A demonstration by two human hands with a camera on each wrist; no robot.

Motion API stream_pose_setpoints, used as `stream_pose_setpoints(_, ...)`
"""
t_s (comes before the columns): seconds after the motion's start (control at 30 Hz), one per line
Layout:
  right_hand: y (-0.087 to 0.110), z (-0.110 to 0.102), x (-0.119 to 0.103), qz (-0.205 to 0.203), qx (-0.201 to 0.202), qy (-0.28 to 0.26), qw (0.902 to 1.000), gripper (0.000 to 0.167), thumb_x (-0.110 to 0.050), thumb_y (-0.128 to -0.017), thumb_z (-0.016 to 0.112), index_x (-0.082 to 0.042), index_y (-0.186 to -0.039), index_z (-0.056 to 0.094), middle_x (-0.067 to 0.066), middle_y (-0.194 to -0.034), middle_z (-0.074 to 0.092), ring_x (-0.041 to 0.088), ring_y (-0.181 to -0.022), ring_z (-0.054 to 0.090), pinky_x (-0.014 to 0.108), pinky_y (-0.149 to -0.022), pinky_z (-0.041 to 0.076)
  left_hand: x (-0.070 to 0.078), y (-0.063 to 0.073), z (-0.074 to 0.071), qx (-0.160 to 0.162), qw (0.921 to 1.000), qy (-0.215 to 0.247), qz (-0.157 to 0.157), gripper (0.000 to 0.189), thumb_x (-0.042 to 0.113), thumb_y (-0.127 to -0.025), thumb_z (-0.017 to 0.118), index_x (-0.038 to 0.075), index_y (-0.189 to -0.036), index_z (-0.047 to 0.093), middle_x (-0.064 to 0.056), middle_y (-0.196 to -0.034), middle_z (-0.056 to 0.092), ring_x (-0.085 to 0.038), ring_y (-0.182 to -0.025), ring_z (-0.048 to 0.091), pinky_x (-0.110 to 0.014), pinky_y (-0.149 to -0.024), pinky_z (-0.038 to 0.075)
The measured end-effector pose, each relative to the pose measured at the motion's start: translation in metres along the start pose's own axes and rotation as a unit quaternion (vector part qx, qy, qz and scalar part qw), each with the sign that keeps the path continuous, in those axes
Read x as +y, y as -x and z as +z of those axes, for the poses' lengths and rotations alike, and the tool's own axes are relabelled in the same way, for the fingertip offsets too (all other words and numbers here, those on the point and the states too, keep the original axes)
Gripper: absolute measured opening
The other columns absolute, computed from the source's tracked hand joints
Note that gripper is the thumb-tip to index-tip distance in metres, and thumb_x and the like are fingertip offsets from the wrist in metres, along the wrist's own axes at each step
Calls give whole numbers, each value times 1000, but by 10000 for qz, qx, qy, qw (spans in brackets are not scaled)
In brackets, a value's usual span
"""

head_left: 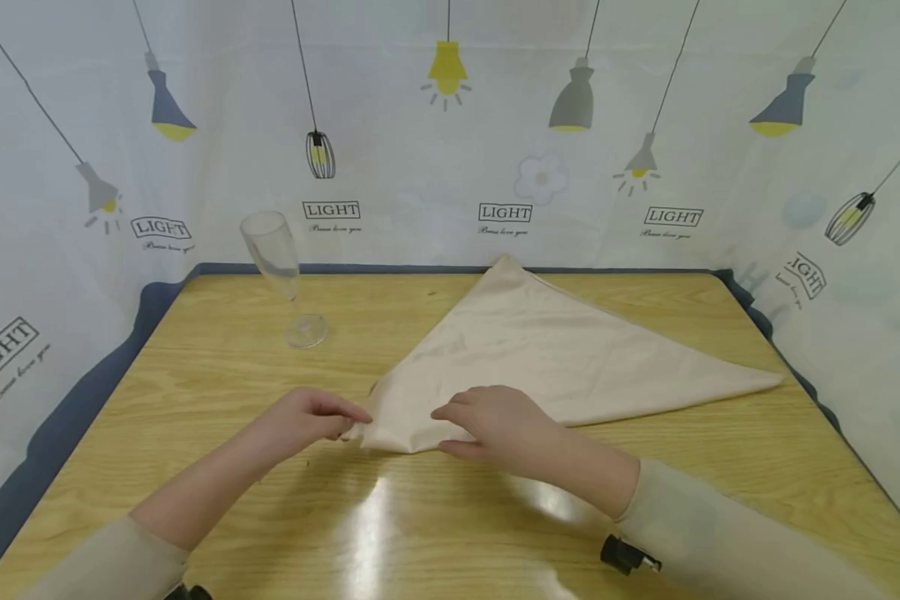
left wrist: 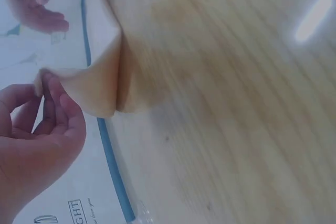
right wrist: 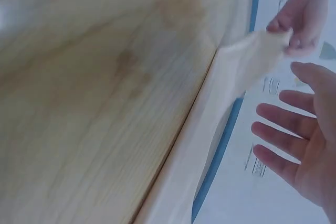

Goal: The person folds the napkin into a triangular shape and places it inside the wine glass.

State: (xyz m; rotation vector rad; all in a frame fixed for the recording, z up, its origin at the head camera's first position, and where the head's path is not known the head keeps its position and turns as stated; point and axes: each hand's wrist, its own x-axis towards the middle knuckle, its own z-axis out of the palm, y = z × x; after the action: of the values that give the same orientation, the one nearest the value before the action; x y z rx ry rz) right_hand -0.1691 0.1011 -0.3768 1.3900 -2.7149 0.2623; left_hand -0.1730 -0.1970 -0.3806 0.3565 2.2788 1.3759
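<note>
A pale pink cloth napkin, folded into a large triangle, lies on the wooden table. My left hand pinches its left corner between thumb and fingers; in the left wrist view that corner of the napkin is raised off the wood. Just right of it, my right hand hovers over the napkin's near edge. In the right wrist view the right hand has its fingers spread and apart from the cloth, holding nothing.
A clear champagne flute stands upright at the back left of the table. Behind and at both sides hangs a white sheet printed with lamps. A dark blue border runs along the table's back edge.
</note>
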Motion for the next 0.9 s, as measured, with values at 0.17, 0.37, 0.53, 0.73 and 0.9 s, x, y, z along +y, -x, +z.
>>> stream_pose_setpoints(0.17, -16, 4, -21, 84, 789, -110, 9968, 30, -38, -89, 70, -14, -107, 71, -3, -95, 70, 13, -81, 66, 27, -68, 53, 10, -5, 8, -99, 9986, 505, 122, 28, 9, -98, 55, -2, -120, 68, -15, -117, 67, -20, -99, 64, -46, -94, 48)
stream_pose_setpoints(0.37, -29, 13, -35, 309, 1665, -39, 9856, 28, -40, -85, 75, -14, -92, 71, -7, -83, 71, 9, -68, 64, 21, -55, 49, 18, -9, 17, -198, 9957, 854, 307, 31, 12, -96, 62, -2, -123, 65, -11, -107, 71, -22, -102, 64, -47, -97, 45)
stream_pose_setpoints(0.53, -36, 14, -40, 202, 2303, 480, 9717, 19, -33, -84, 77, -15, -80, 72, -9, -69, 67, 5, -53, 58, 18, -46, 44, 22, -12, 20, -62, 9955, 920, 199, 29, 10, -97, 57, -3, -122, 66, -11, -106, 70, -20, -97, 65, -49, -95, 47)
stream_pose_setpoints(0.73, -45, 10, -46, -301, 2623, 1036, 9589, 13, -20, -79, 76, -17, -70, 67, -10, -59, 60, 1, -48, 52, 15, -46, 43, 19, -34, 12, 435, 9985, -84, 333, 33, 18, -101, 52, 0, -127, 62, -12, -106, 66, -23, -91, 63, -48, -84, 51)
stream_pose_setpoints(0.9, -47, 8, -56, -791, 2714, 1131, 9525, 16, -18, -75, 73, -20, -63, 61, -11, -52, 48, 0, -45, 47, 16, -45, 42, 6, -64, 8, 279, 9963, -818, 36, 36, 25, -99, 58, 6, -130, 61, -15, -120, 62, -26, -97, 62, -45, -83, 52)
